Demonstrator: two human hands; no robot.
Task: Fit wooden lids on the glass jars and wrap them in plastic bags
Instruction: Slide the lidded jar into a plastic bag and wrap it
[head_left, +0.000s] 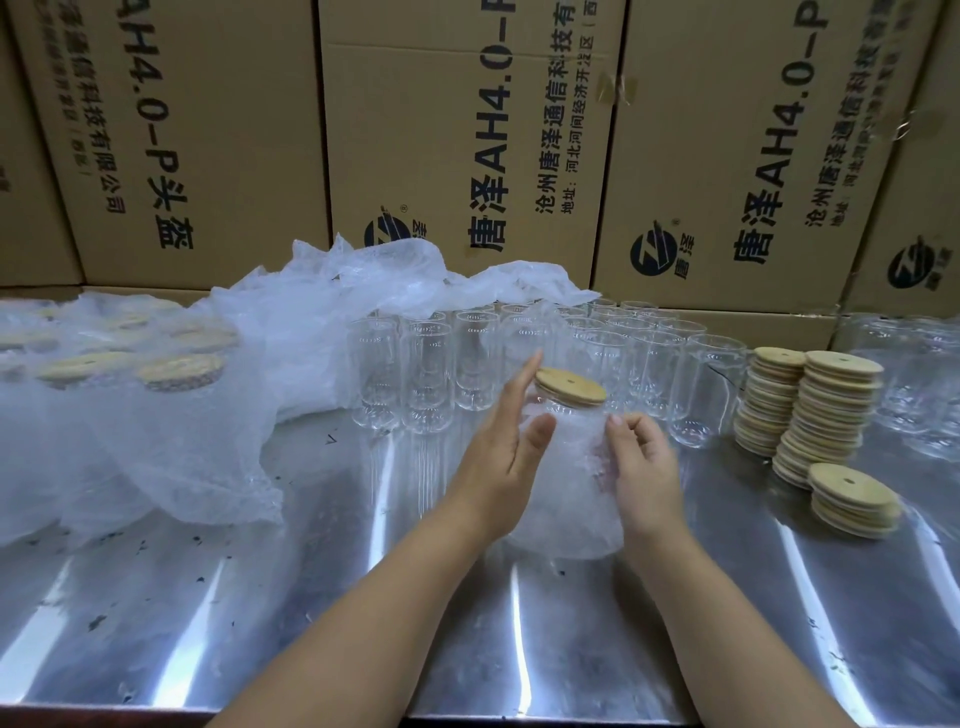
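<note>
A glass jar (571, 467) with a round wooden lid (570, 385) is held tilted over the metal table (311, 597), its body inside a white bubble plastic bag (566, 525). My left hand (501, 457) lies flat against the jar's left side with fingers straight. My right hand (641, 462) grips the bag and jar on the right. Several bare glass jars (426, 374) stand in rows behind. Stacks of wooden lids (815, 410) sit to the right.
A heap of bubble bags (332, 332) lies at the left, with several wrapped, lidded jars (176, 371) beside it. More glass jars (919, 384) stand at the far right. Cardboard boxes (467, 130) wall off the back of the table.
</note>
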